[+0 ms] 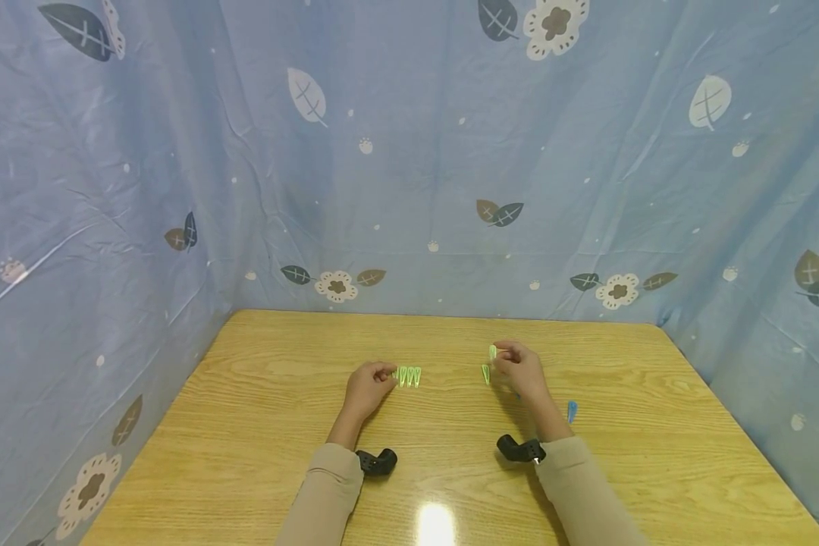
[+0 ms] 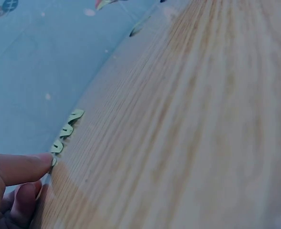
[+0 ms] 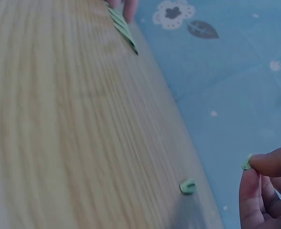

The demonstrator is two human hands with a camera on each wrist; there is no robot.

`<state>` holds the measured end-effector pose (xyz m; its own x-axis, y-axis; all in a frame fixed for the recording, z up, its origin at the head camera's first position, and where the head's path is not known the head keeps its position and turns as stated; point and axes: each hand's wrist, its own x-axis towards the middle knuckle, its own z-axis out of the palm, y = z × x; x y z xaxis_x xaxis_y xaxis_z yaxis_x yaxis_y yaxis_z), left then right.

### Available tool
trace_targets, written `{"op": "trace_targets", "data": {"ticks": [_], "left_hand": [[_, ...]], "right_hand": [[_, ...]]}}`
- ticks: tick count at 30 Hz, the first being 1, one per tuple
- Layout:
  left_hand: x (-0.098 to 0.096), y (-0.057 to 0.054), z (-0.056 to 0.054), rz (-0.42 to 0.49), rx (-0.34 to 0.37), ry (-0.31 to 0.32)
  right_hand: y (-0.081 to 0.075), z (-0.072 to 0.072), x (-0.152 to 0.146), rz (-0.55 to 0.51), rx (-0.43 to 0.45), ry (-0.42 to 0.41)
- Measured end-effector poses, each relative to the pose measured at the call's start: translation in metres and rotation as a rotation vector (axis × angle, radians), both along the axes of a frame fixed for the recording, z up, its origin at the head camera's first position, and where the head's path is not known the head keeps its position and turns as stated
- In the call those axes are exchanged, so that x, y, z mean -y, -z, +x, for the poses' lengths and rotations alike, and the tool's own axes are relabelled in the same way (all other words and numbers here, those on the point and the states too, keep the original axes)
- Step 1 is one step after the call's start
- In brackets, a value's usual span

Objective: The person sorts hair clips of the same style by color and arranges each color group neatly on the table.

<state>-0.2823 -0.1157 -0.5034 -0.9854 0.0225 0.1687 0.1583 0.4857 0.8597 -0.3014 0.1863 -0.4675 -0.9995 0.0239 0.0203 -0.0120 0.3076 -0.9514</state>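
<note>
Several light green snap hair clips (image 1: pixel 410 376) lie side by side in a row on the table. My left hand (image 1: pixel 368 390) is at the left end of that row, thumb and fingers pinching the endmost green hair clip (image 2: pixel 54 162), which they partly cover. Raised above the table, my right hand (image 1: pixel 524 373) pinches another green hair clip (image 3: pixel 246 162) between thumb and forefinger. One more green clip (image 1: pixel 485 374) lies on the table just below and left of the right hand.
A blue hair clip (image 1: pixel 572 411) lies right of my right forearm, and a bit of blue shows beside the right wrist. The wooden table (image 1: pixel 280 485) meets a blue patterned curtain (image 1: pixel 409 152) at its back edge. Black wrist cameras (image 1: pixel 381 462) sit on both wrists.
</note>
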Motion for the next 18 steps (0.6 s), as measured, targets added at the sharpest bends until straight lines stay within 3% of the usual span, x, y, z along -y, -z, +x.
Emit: {"op": "trace_targets", "data": {"ticks": [18], "left_hand": [[-0.001, -0.001, 0.000, 0.006, 0.025, -0.008]], "right_hand": [[0.013, 0.010, 0.050, -0.067, 0.017, -0.061]]}}
